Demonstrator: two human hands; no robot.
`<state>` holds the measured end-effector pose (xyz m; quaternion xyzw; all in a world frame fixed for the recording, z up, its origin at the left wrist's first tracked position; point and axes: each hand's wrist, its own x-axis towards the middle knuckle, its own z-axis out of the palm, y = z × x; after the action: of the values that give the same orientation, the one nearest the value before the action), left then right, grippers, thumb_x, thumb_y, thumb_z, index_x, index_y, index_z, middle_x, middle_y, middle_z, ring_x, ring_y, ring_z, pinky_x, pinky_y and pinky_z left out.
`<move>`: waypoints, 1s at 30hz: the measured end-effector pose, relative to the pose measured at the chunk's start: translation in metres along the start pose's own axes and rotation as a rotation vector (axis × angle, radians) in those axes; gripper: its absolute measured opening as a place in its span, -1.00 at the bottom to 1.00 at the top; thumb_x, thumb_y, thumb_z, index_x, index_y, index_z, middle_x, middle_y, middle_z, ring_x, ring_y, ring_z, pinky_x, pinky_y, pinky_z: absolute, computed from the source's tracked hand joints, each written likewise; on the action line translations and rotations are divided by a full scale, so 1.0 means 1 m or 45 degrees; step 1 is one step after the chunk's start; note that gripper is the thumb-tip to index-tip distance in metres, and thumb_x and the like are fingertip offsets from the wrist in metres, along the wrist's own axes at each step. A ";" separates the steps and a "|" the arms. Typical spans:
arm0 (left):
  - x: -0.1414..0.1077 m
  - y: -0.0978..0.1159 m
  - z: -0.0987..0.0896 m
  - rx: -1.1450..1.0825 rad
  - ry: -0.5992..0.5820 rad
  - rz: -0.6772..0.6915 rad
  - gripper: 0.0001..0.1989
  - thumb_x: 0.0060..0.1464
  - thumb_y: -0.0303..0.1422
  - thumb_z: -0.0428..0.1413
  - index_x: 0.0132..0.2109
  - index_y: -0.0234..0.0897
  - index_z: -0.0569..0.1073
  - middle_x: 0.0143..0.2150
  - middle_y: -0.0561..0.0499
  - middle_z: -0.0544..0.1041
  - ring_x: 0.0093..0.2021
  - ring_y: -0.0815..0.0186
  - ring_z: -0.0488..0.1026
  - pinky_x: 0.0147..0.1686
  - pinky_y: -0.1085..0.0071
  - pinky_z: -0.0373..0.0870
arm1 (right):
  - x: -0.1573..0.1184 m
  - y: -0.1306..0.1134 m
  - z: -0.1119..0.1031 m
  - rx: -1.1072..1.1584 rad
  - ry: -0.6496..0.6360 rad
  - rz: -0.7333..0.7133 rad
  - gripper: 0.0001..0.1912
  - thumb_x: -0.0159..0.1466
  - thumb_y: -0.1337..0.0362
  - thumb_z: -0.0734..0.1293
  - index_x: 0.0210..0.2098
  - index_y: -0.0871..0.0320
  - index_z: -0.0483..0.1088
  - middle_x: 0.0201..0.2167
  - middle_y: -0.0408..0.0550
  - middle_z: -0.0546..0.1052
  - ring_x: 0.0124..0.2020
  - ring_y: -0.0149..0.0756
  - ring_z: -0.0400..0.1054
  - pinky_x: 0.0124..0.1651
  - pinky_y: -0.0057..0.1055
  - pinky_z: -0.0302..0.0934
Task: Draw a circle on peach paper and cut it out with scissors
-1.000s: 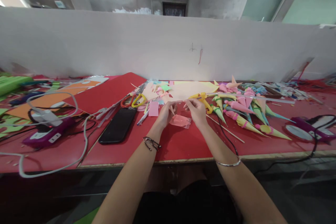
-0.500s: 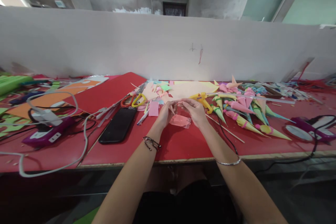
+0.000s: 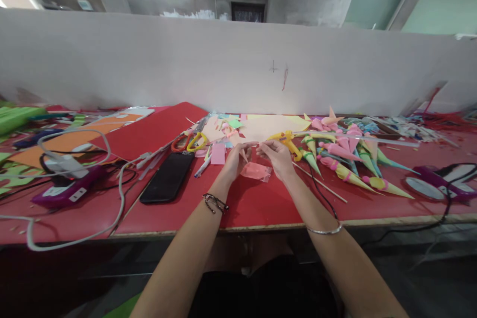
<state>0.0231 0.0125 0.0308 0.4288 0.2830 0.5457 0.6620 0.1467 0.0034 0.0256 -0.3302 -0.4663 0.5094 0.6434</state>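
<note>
The left hand (image 3: pixel 234 163) and the right hand (image 3: pixel 279 160) met almost fingertip to fingertip above the red tabletop (image 3: pixel 261 208), thumbs and fingers drawn together; whether either pinched anything could not be told, since whatever lay between the tips was too small to make out. The pink plastic packet (image 3: pixel 256 172) lay on the tabletop just nearer the person than that meeting point, below the gap between the palms. Its long axis ran roughly left to right, across the line of the forearms, its right end slanting slightly toward the person. The left hand was the nearer one, just beside the packet's left end. The yellow hot-glue gun (image 3: pixel 286 140) lay just beyond the right hand.
</note>
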 end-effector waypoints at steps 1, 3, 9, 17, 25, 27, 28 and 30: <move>0.000 0.000 0.000 0.002 0.003 0.004 -0.75 -0.16 -0.39 -0.04 -0.40 -0.40 0.50 -0.72 0.15 0.10 -0.67 0.53 0.04 -0.65 0.55 -0.03 | 0.000 0.000 0.000 0.006 0.004 -0.007 -0.81 -0.10 0.22 0.39 -0.54 0.18 0.34 -0.66 -0.21 0.47 -0.59 -0.47 0.34 -0.46 -0.51 0.24; 0.000 -0.001 0.000 0.005 0.008 0.010 -0.75 -0.16 -0.39 -0.03 -0.40 -0.40 0.50 -0.72 0.15 0.10 -0.67 0.53 0.04 -0.66 0.55 -0.03 | 0.000 -0.001 0.000 0.021 0.002 -0.012 -0.81 -0.11 0.23 0.40 -0.55 0.18 0.35 -0.66 -0.23 0.46 -0.61 -0.49 0.32 -0.47 -0.52 0.23; 0.001 -0.002 -0.002 0.004 -0.025 0.007 -0.75 -0.16 -0.37 -0.03 -0.39 -0.40 0.50 -0.71 0.15 0.11 -0.67 0.53 0.03 -0.66 0.54 -0.03 | -0.001 -0.002 0.001 0.034 -0.027 0.015 -0.78 -0.06 0.18 0.37 -0.46 0.18 0.43 -0.60 -0.19 0.48 -0.58 -0.48 0.32 -0.42 -0.49 0.25; 0.003 -0.005 -0.004 0.013 -0.012 -0.004 -0.74 -0.16 -0.40 -0.05 -0.37 -0.40 0.50 -0.70 0.14 0.15 -0.66 0.52 0.05 -0.64 0.54 -0.02 | 0.001 -0.001 0.000 0.040 0.017 0.003 -0.82 -0.08 0.18 0.37 -0.56 0.18 0.39 -0.65 -0.22 0.43 -0.62 -0.52 0.26 -0.48 -0.53 0.21; 0.003 -0.006 -0.006 0.020 -0.042 -0.014 -0.74 -0.16 -0.41 -0.05 -0.35 -0.40 0.49 -0.69 0.13 0.17 -0.66 0.51 0.05 -0.64 0.55 0.00 | 0.002 0.000 -0.001 0.027 0.014 -0.001 -0.82 -0.10 0.21 0.38 -0.52 0.18 0.41 -0.66 -0.23 0.41 -0.64 -0.54 0.21 -0.52 -0.55 0.16; 0.003 -0.006 -0.005 0.026 -0.032 -0.016 -0.74 -0.16 -0.41 -0.05 -0.36 -0.40 0.49 -0.69 0.13 0.17 -0.66 0.51 0.05 -0.64 0.54 -0.01 | 0.002 0.001 -0.001 0.051 0.009 0.009 -0.81 -0.10 0.22 0.39 -0.49 0.18 0.43 -0.65 -0.22 0.43 -0.63 -0.54 0.22 -0.51 -0.54 0.17; 0.003 -0.006 -0.005 0.035 -0.025 -0.018 -0.74 -0.16 -0.41 -0.06 -0.36 -0.40 0.49 -0.69 0.13 0.17 -0.66 0.50 0.05 -0.64 0.54 0.00 | 0.002 0.001 -0.001 0.060 0.009 0.016 -0.81 -0.10 0.23 0.39 -0.48 0.18 0.44 -0.64 -0.22 0.43 -0.62 -0.54 0.23 -0.50 -0.54 0.18; 0.003 -0.006 -0.005 0.055 -0.013 -0.019 -0.74 -0.16 -0.40 -0.06 -0.37 -0.38 0.49 -0.69 0.13 0.17 -0.65 0.50 0.06 -0.63 0.54 0.01 | 0.002 0.001 -0.001 0.068 0.008 0.033 -0.79 -0.11 0.23 0.39 -0.45 0.18 0.45 -0.63 -0.21 0.44 -0.61 -0.52 0.25 -0.47 -0.52 0.20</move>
<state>0.0221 0.0169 0.0235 0.4436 0.2946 0.5322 0.6582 0.1473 0.0061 0.0249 -0.3206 -0.4463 0.5290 0.6467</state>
